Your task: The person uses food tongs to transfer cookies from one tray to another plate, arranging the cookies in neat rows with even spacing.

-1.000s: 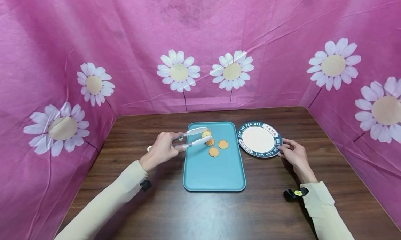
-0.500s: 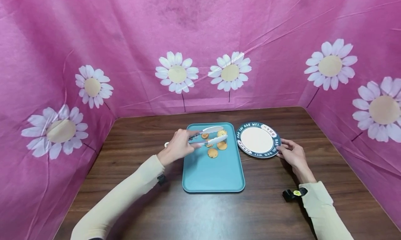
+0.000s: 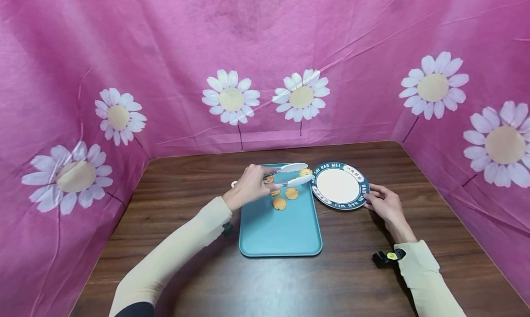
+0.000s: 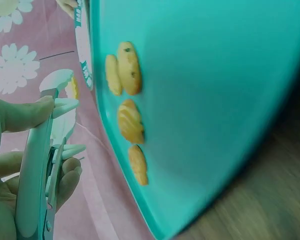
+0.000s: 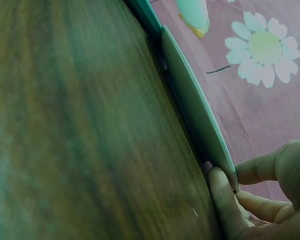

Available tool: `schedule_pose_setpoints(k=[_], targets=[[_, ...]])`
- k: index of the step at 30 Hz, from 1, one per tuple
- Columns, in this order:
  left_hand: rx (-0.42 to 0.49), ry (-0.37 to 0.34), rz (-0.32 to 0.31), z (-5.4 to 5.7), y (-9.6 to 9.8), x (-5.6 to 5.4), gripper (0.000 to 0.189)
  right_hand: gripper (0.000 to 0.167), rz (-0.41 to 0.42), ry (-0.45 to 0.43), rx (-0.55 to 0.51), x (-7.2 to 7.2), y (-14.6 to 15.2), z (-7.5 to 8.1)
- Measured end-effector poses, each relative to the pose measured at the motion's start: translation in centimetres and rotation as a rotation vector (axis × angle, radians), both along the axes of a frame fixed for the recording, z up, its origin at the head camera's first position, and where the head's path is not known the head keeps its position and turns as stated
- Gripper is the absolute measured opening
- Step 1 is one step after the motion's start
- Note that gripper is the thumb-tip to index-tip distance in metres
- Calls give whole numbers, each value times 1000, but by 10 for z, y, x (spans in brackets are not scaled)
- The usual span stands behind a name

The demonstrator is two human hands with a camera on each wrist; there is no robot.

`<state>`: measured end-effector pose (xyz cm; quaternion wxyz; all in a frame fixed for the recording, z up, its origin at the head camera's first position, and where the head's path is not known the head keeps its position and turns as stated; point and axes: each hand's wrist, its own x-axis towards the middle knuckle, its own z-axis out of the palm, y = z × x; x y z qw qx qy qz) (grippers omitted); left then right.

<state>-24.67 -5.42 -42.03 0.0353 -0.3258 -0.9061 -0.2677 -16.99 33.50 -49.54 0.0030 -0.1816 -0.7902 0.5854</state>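
Observation:
My left hand (image 3: 249,185) grips a pair of tongs (image 4: 37,165) with white tips. Between those tips is a yellow cookie (image 3: 305,173), held up near the tray's right edge, beside the plate. Below lies the blue-green tray (image 3: 281,234), with several cookies on it, among them a round one (image 3: 279,204) and a swirled one (image 4: 130,121). My right hand (image 3: 386,205) pinches the right rim of a round plate (image 3: 338,186), thumb above and fingers beneath. White in the middle, the plate has a dark lettered border.
The brown wooden table (image 3: 356,271) carries everything. A pink cloth with large daisies (image 3: 232,99) hangs behind and along both sides. The plate stands close against the tray's right edge.
My left hand has moved right with the tongs, carrying the yellow cookie from above the other cookies to the tray's right edge. The right hand stays at the plate's rim.

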Motion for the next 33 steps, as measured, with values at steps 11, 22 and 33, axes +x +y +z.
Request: schedule_pose_setpoints(k=[11,22,33], targets=[[2,-37,-72,5,31,-11,45,56,1,14,7,1,5,3],[-18,-100,-65,5,58,-17,50,55,4,8,-8,-2,2,2],[-29,-117,-101,-4,88,-22,49,55,4,14,-17,3,2,2]])
